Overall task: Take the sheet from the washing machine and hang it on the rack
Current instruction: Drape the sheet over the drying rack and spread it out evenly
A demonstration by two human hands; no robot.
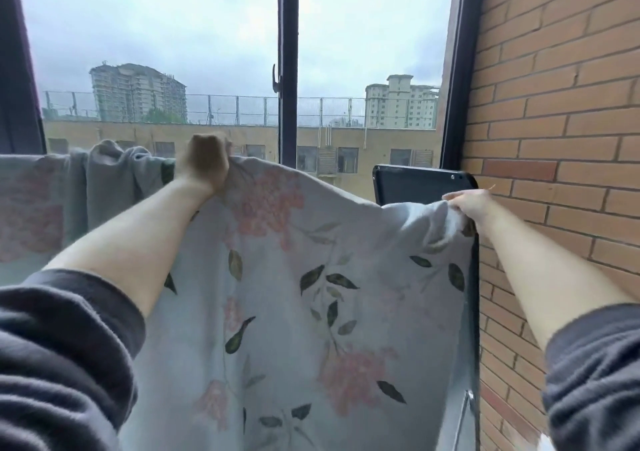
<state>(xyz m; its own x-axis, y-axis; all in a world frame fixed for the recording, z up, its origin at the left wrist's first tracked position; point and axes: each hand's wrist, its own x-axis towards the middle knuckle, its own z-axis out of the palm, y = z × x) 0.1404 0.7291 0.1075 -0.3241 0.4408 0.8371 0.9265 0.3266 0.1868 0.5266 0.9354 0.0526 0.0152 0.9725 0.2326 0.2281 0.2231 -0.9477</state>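
A pale blue sheet (pixel 294 312) printed with pink flowers and green leaves hangs in front of me, its top edge raised. My left hand (pixel 207 163) grips the sheet's top edge in a fist at centre left. My right hand (pixel 467 204) pinches the bunched right corner of the sheet. The black rack frame (pixel 426 185) rises behind the sheet at the right, its top corner showing above the cloth. More of the sheet (pixel 31 204) lies draped to the left, with a bunched grey fold (pixel 107 176) beside my left hand.
A brick wall (pixel 561 138) stands close on the right. Behind the sheet is a large window with a dark centre post (pixel 288 69) and a handle. Buildings and grey sky show outside. My dark sleeves fill the lower corners.
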